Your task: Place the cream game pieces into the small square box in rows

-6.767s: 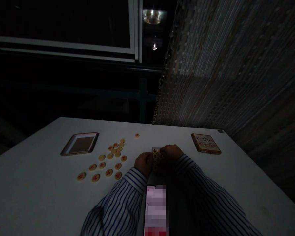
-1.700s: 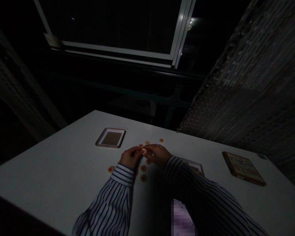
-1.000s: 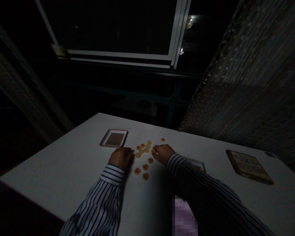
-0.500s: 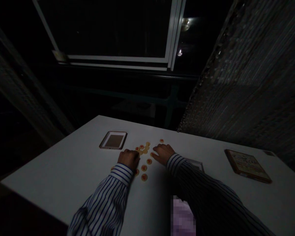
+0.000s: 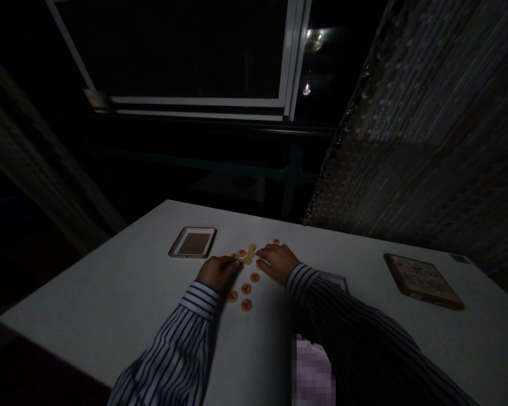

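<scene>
Several round, pale yellow Chinese chess pieces [image 5: 246, 288] lie scattered on the white table [image 5: 110, 282], many with red characters facing up. At the left side of the cluster, my left hand [image 5: 217, 272] pinches a piece at its fingertips, which partly cover it. My right hand [image 5: 278, 261] reaches in from the right, thumb and index finger apart, with a piece [image 5: 258, 267] partly hidden by its thumb. Between the hands sit plain-faced pieces [image 5: 248, 260], close together. One red-marked piece [image 5: 276, 241] is beyond my right hand.
A shallow open tray [image 5: 193, 243] stands at the left back. Another box part [image 5: 337, 281] is partly behind my right forearm. Farther right lies a decorated flat box [image 5: 424, 279], near a small dark card [image 5: 459, 258]. A bead curtain [image 5: 406, 141] hangs at right.
My left hand has shifted slightly left and turned, and its fingertips now show at a piece. My right hand's fingers have spread a little. The whole view has moved slightly.
</scene>
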`<state>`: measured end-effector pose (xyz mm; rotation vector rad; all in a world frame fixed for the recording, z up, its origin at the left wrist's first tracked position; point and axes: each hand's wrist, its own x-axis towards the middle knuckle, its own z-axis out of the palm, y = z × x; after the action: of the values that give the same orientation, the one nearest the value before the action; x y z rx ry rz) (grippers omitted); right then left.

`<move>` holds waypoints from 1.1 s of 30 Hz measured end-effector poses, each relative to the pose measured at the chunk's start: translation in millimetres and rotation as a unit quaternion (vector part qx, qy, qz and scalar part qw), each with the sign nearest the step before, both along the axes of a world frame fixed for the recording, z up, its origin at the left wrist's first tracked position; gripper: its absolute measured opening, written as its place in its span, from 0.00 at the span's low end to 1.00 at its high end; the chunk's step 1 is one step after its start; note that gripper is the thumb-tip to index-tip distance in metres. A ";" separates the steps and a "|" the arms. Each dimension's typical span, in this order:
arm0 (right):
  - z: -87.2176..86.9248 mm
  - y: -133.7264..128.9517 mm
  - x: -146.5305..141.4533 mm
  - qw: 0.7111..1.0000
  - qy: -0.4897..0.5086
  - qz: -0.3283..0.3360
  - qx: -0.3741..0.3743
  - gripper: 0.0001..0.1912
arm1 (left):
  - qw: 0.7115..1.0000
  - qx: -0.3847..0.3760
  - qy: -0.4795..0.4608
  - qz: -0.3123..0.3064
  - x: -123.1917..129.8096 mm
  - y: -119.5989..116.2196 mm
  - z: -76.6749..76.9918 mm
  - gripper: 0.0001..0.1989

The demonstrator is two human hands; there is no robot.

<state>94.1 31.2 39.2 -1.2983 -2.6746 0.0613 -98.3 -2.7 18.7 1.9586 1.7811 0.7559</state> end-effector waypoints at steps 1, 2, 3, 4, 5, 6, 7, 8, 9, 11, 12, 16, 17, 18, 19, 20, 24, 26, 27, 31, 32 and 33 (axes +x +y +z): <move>1.5 -1.3 -1.3 1.000 0.012 0.012 0.006 0.16 | 0.998 -0.004 -0.055 -0.001 -1.0 0.2 0.7 0.18; 2.9 -2.8 -2.6 0.999 0.027 0.025 0.012 0.16 | 0.994 -0.008 -0.107 -0.003 -1.4 0.0 1.8 0.19; 4.2 -4.2 -3.8 0.998 0.042 0.038 0.019 0.15 | 0.988 -0.010 -0.155 -0.006 -1.3 -0.5 3.2 0.19; 5.5 -5.7 -5.0 0.997 0.058 0.051 0.025 0.15 | 0.980 -0.011 -0.196 -0.009 -0.8 -1.2 4.6 0.19; 6.5 -7.1 -6.3 0.995 0.073 0.063 0.030 0.15 | 0.973 -0.013 -0.231 -0.012 -0.3 -2.0 5.8 0.19; 7.4 -8.5 -7.6 0.993 0.086 0.073 0.034 0.14 | 0.965 -0.014 -0.260 -0.011 0.2 -2.7 6.6 0.19; 8.0 -9.8 -9.0 0.991 0.097 0.081 0.036 0.14 | 0.959 -0.016 -0.283 -0.011 0.6 -3.4 6.9 0.19; 8.2 -11.1 -10.5 0.990 0.107 0.088 0.038 0.14 | 0.953 -0.018 -0.301 -0.011 0.6 -4.0 6.8 0.19; 8.2 -12.2 -12.2 0.988 0.118 0.094 0.040 0.15 | 0.949 -0.022 -0.315 -0.014 0.5 -4.4 6.3 0.19; 7.3 -14.4 -16.1 0.984 0.140 0.104 0.045 0.15 | 0.942 -0.032 -0.334 -0.024 -0.2 -5.0 4.8 0.19; 6.5 -15.4 -18.2 0.982 0.151 0.107 0.048 0.15 | 0.938 -0.037 -0.343 -0.029 -0.4 -5.3 4.2 0.19; 3.5 -18.4 -25.1 0.978 0.174 0.107 0.051 0.14 | 0.928 -0.045 -0.369 -0.027 0.6 -6.7 4.2 0.19; 3.0 -18.8 -26.3 0.977 0.175 0.108 0.051 0.14 | 0.927 -0.046 -0.372 -0.026 1.2 -7.0 4.6 0.18; 2.4 -19.2 -27.2 0.977 0.177 0.108 0.051 0.14 | 0.925 -0.047 -0.377 -0.024 1.8 -7.4 4.8 0.18; 2.0 -19.6 -27.9 0.977 0.179 0.107 0.051 0.14 | 0.922 -0.049 -0.382 -0.022 2.4 -7.7 4.9 0.18; 1.6 -19.9 -28.5 0.976 0.180 0.106 0.052 0.13 | 0.920 -0.051 -0.387 -0.022 2.8 -8.1 4.8 0.18; -0.4 -21.5 -30.5 0.977 0.180 0.101 0.050 0.13 | 0.922 -0.054 -0.383 -0.029 3.4 -10.4 2.6 0.17; -1.5 -22.2 -31.2 0.979 0.176 0.097 0.047 0.12 | 0.928 -0.055 -0.368 -0.030 2.9 -11.6 0.9 0.17; -1.9 -22.5 -31.4 0.980 0.170 0.097 0.044 0.12 | 0.931 -0.054 -0.361 -0.028 2.5 -12.1 -0.1 0.18; -2.6 -22.8 -30.3 0.987 0.137 0.079 0.030 0.13 | 0.947 -0.031 -0.318 -0.019 0.7 -13.4 -3.8 0.19; -2.6 -22.6 -29.3 0.989 0.127 0.071 0.026 0.13 | 0.952 -0.022 -0.306 -0.012 0.4 -13.8 -4.7 0.20; -2.5 -22.1 -28.0 0.991 0.116 0.062 0.022 0.13 | 0.956 -0.014 -0.292 -0.003 0.1 -14.2 -5.6 0.20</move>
<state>66.1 9.2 36.7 -1.0412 -2.5392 0.1584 -98.2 -16.9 13.2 1.5005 1.4100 1.1539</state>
